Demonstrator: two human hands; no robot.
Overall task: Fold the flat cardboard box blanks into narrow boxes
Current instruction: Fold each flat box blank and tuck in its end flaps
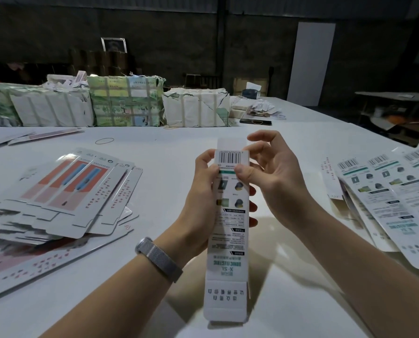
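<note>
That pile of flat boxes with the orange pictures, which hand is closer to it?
Left. The left hand holds the narrow box just right of the pile of flat boxes. The right hand pinches the box's other side, farther from the pile.

A white worktop fills the foreground; along its far edge stand paper-wrapped bundles bound with tape, some torn open; a thin rubber band lies on the worktop in front of them; to the right of the bundles sit a tissue box, a loose heap of paper scraps and a dark flat object; a white panel leans against the dark back wall.
</note>
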